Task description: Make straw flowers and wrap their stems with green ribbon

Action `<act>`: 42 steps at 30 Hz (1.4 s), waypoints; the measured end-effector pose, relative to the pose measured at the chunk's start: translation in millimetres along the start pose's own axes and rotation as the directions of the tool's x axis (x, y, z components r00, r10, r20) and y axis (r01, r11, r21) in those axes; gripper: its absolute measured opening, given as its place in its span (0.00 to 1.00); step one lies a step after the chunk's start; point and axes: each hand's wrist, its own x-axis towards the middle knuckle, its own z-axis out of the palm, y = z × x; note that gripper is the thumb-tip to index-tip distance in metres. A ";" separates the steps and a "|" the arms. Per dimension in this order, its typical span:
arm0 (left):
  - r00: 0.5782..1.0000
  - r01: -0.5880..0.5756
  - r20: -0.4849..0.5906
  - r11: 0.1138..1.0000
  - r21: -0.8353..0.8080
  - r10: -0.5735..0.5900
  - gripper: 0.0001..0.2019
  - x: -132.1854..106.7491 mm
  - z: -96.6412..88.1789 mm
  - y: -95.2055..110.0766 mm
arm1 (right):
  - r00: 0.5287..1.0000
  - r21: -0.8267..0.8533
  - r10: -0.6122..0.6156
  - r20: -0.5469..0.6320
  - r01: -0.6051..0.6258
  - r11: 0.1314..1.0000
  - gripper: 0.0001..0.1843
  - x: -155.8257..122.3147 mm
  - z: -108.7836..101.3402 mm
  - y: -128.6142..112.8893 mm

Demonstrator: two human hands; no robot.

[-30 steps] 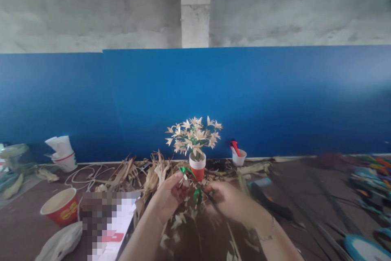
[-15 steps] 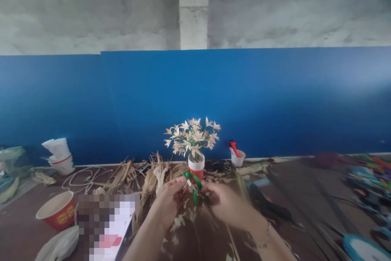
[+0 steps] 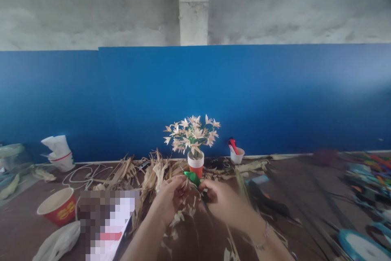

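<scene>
two of mine: left hand point(image 3: 169, 198) and right hand point(image 3: 223, 202), fingertips pinched on one green ribbon point(image 3: 192, 177). one flower cup point(image 3: 196, 165) just behind.

No writing can be read; the yellow mark on the red paper cup point(image 3: 59, 214) is too blurred.

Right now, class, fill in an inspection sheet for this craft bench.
Surface: brown table, strewn with husk scraps.
Job's things: green strip, held before the cup of husk flowers.
Clutter: dried husks, red paper cup, white cup with a red tool, tape roll.
Hands: left hand pinches the green strip; right hand closed at its other end, grip unclear.
Cables: white cord, loose at left.
Surroundings: blue panel below a concrete wall.
</scene>
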 end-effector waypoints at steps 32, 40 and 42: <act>0.975 -0.182 0.152 0.972 0.146 0.159 0.12 -9.3 2.0 10.5 | 0.984 0.064 -0.160 -0.078 0.165 0.984 0.09 2.2 10.6 -9.7; 0.974 -0.191 0.147 0.972 0.136 0.171 0.13 -17.7 4.7 19.5 | 0.957 -0.131 -0.240 -0.162 0.220 0.967 0.06 4.7 16.8 -8.9; 0.974 -0.187 0.157 0.973 0.134 0.165 0.13 -17.7 4.5 19.5 | 0.952 -0.163 -0.252 -0.172 0.225 0.961 0.07 5.3 17.0 -7.0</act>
